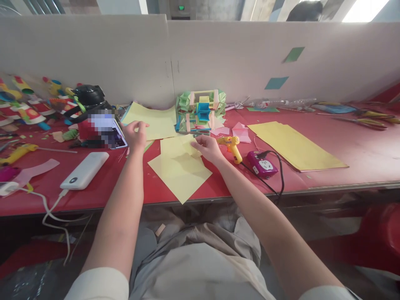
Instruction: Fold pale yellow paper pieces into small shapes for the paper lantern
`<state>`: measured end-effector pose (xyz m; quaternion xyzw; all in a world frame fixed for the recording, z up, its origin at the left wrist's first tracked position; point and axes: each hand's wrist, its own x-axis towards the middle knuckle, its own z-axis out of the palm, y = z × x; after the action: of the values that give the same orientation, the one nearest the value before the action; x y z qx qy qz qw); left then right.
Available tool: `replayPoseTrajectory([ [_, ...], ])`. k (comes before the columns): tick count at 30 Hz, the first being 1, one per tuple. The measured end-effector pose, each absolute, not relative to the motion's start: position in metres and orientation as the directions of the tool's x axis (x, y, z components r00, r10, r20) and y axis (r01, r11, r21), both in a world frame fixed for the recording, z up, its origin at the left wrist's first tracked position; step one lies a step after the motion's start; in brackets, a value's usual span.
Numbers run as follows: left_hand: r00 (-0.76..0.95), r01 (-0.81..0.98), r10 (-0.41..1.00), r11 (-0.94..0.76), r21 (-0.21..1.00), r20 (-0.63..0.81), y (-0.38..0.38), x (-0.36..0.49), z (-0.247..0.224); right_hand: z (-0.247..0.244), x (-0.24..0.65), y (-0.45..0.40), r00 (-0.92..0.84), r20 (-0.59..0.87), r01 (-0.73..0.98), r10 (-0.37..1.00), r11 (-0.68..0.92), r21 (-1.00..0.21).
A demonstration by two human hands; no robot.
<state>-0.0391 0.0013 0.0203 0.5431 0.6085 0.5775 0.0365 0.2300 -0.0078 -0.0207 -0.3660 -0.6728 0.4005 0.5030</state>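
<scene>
Right hand (206, 148) pinches small yellow paper piece (190, 146) over loose yellow sheets (181, 179); left hand (136, 134) half-curled near smartphone (120, 138), hold unclear. Dragging wrist could shift sheets, crease piece.

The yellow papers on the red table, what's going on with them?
A person's right hand holds a small yellow piece over overlapping yellow sheets near the front of the red table. The left hand is beside another yellow sheet; whether it grips anything is unclear. A green-and-blue paper model stands behind, and a yellow glue gun lies to the right.
</scene>
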Motion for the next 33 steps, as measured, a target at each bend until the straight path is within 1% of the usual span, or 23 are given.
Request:
replayPoseTrajectory([
  [1, -0.400, 0.616, 0.688, -0.287, 0.733, 0.606, -0.001, -0.032, 0.019, -0.021, 0.230, -0.008, -0.225, 0.387, 0.087, 0.894, 0.414, -0.906],
  [3, -0.309, 0.580, 0.728, -0.365, 0.728, 0.612, -0.007, -0.018, 0.017, -0.021, 0.230, -0.007, -0.226, 0.398, 0.089, 0.889, 0.426, -0.900],
  [6, -0.061, 0.429, 0.840, -0.465, 0.774, 0.539, -0.014, 0.004, 0.012, -0.023, 0.230, -0.005, -0.228, 0.409, 0.096, 0.884, 0.438, -0.894],
  [7, 0.029, 0.369, 0.873, -0.462, 0.807, 0.487, -0.016, 0.010, 0.011, -0.023, 0.230, -0.005, -0.227, 0.408, 0.097, 0.884, 0.438, -0.894],
  [9, 0.192, 0.318, 0.905, -0.424, 0.848, 0.381, -0.018, 0.021, 0.006, -0.024, 0.231, -0.004, -0.220, 0.408, 0.095, 0.886, 0.435, -0.895],
  [11, 0.270, 0.326, 0.908, -0.400, 0.857, 0.321, -0.018, 0.029, 0.001, -0.024, 0.231, -0.004, -0.205, 0.411, 0.093, 0.888, 0.436, -0.895],
  [13, 0.276, 0.320, 0.915, -0.375, 0.870, 0.293, -0.016, 0.035, -0.005, -0.023, 0.231, -0.004, -0.191, 0.418, 0.093, 0.888, 0.440, -0.893],
  [15, 0.240, 0.295, 0.927, -0.352, 0.888, 0.287, -0.013, 0.039, -0.010, -0.023, 0.231, -0.005, -0.180, 0.419, 0.092, 0.890, 0.439, -0.894],
  [19, 0.133, 0.262, 0.933, -0.359, 0.896, 0.335, -0.011, 0.042, -0.015, -0.022, 0.230, -0.004, -0.181, 0.363, 0.057, 0.914, 0.378, -0.924],
  [21, 0.105, 0.252, 0.929, -0.370, 0.894, 0.355, -0.012, 0.042, -0.014, -0.022, 0.231, -0.003, -0.202, 0.338, 0.044, 0.919, 0.354, -0.934],
  [26, 0.168, 0.221, 0.936, -0.342, 0.913, 0.310, -0.018, 0.044, -0.009, -0.024, 0.233, -0.002, -0.253, 0.361, 0.051, 0.898, 0.385, -0.922],
  [29, 0.207, 0.243, 0.930, -0.351, 0.904, 0.305, -0.018, 0.045, -0.009, -0.024, 0.231, -0.004, -0.293, 0.356, 0.056, 0.887, 0.388, -0.920],
  [33, 0.147, 0.287, 0.923, -0.385, 0.877, 0.356, -0.014, 0.043, -0.012, -0.023, 0.229, -0.007, -0.292, 0.335, 0.077, 0.896, 0.371, -0.925],
])
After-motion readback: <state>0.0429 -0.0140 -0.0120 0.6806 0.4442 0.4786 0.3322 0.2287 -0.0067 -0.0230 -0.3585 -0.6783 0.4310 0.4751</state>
